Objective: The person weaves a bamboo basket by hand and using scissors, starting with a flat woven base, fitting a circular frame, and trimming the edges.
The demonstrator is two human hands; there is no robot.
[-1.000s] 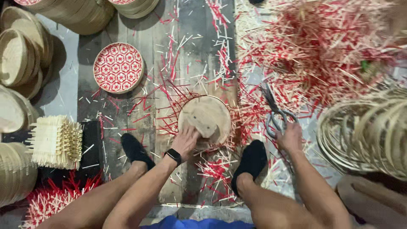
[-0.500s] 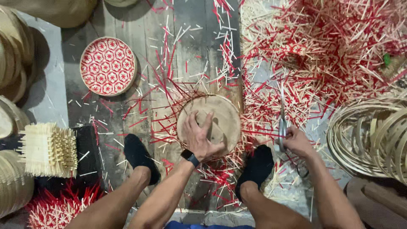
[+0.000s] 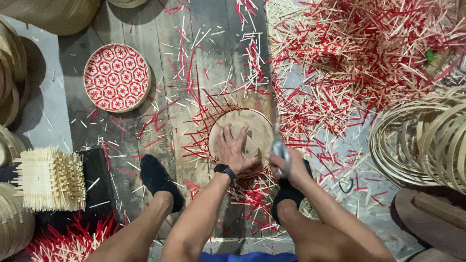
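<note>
A round pale wooden disc [image 3: 252, 127] lies on the plank floor between my feet, with red and pale strips sticking out all around its rim. My left hand [image 3: 232, 149], a black watch on its wrist, presses flat on the disc with fingers spread. My right hand [image 3: 287, 167] is closed on a pair of scissors [image 3: 277, 143] at the disc's right edge. The scissors are blurred and point away from me.
A finished red-and-white patterned round tray [image 3: 116, 77] lies at upper left. A heap of cut red and pale strips [image 3: 364, 58] fills the upper right. Bamboo hoops [image 3: 427, 140] are stacked at right and a woven pale block [image 3: 48, 179] sits at left. My black-socked feet [image 3: 160, 182] flank the disc.
My right hand took the scissors off the floor at the right and brought them to the disc's right edge. My left hand slid further onto the disc and spread out.
</note>
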